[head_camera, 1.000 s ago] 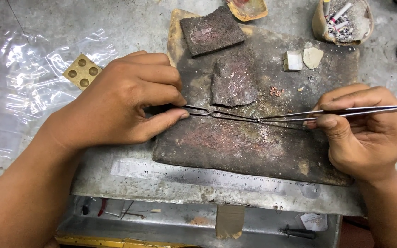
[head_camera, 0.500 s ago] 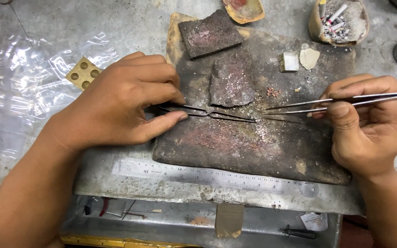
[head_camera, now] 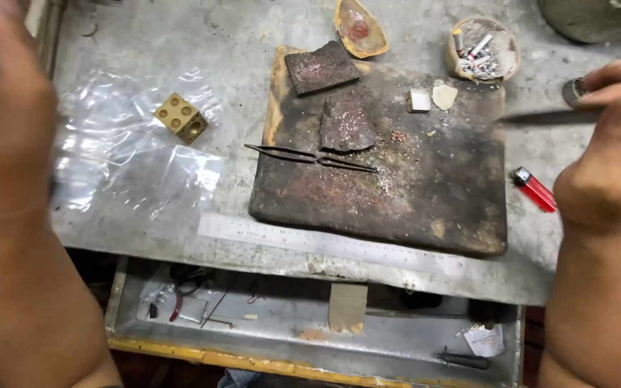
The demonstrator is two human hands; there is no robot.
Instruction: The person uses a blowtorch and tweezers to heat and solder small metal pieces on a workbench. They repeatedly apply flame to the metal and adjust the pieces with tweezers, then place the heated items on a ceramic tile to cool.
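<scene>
Fingers (head_camera: 616,86) of R hand (head_camera: 612,172) grip blurred dark tweezers (head_camera: 548,116).

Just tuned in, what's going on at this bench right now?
A person sits at a metal-topped bench with a charred soldering board in the middle. The right hand is lifted off to the side, gripping long tweezers. The left hand is raised and blurred, apparently holding nothing. A second pair of tweezers lies on the board. A steel ruler sits along the front edge and a red lighter lies to the right.
</scene>
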